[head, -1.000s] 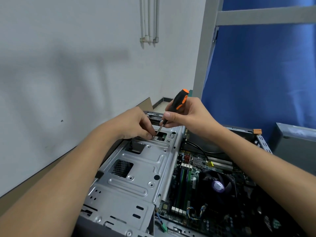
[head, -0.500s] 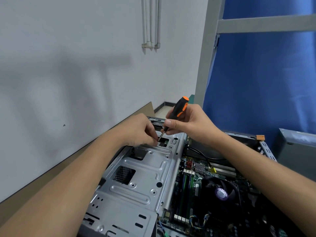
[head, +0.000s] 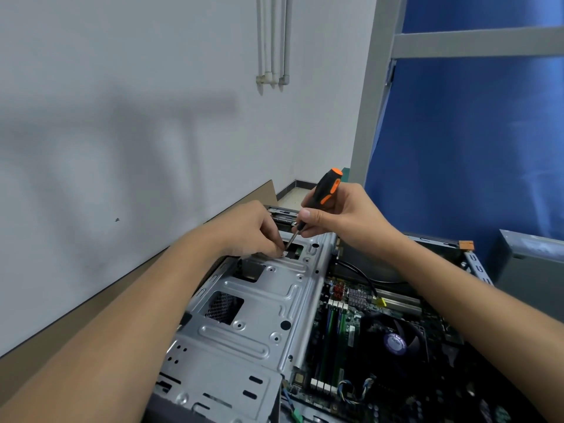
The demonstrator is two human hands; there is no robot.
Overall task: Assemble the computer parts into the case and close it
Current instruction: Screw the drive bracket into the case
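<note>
An open computer case lies flat before me, with a silver metal drive cage (head: 244,325) on its left and the motherboard (head: 351,328) with a black CPU fan (head: 396,343) on its right. My right hand (head: 341,215) grips a black and orange screwdriver (head: 326,187), tilted, its tip down at the far end of the cage. My left hand (head: 250,230) pinches something small right at the tip; the thing itself is hidden by my fingertips.
A white wall runs close along the left of the case. A grey post and blue panel (head: 473,148) stand behind on the right. A grey metal box (head: 531,257) sits at the far right. Black cable (head: 363,276) loops over the motherboard.
Both hands stay at the same spot on the cage with the screwdriver. My view has tipped up a little, so hands and case sit lower in the frame.
</note>
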